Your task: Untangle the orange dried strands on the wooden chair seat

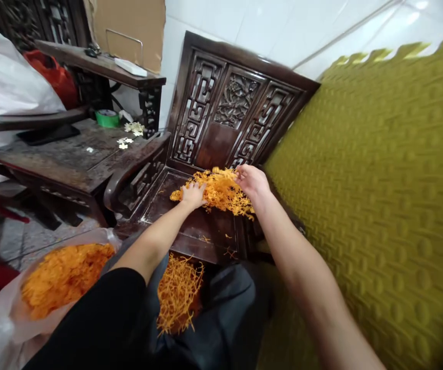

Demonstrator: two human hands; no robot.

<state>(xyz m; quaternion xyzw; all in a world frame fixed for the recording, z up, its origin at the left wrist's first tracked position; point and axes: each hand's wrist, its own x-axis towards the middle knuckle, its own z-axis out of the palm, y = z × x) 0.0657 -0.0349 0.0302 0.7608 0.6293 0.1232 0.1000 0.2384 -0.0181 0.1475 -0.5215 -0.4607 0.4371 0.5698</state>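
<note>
Orange pile: a tangled heap of bright, lacy orange pieces at the centre of the frame, on the chair seat; the flat seat probably serves as a worktop, level with both arms.
Left hand: the left hand lies palm down on the pile's left part, fingers spread, likely to steady the light tangle.
Right hand: the right hand is at the pile's upper right edge, fingers bent towards it; whether they pinch a piece I cannot tell. The two hands are well apart, with the pile between them.
Plastic bag: at the lower left, a pale plastic bag gapes wide around a mass of orange bits, seemingly so its contents can be reached without fuss.
Strands: thin orange strands stand between the knees at bottom centre (what holds them, if anything, is hidden), presumably to keep them close.
Side table: at the upper left, a wooden side table bears a green tape roll and small pale pieces, apparently set aside from the seat.
Mat: a yellow-green mat fills the right of the frame, upright beside the chair, perhaps simply stored there.
</note>
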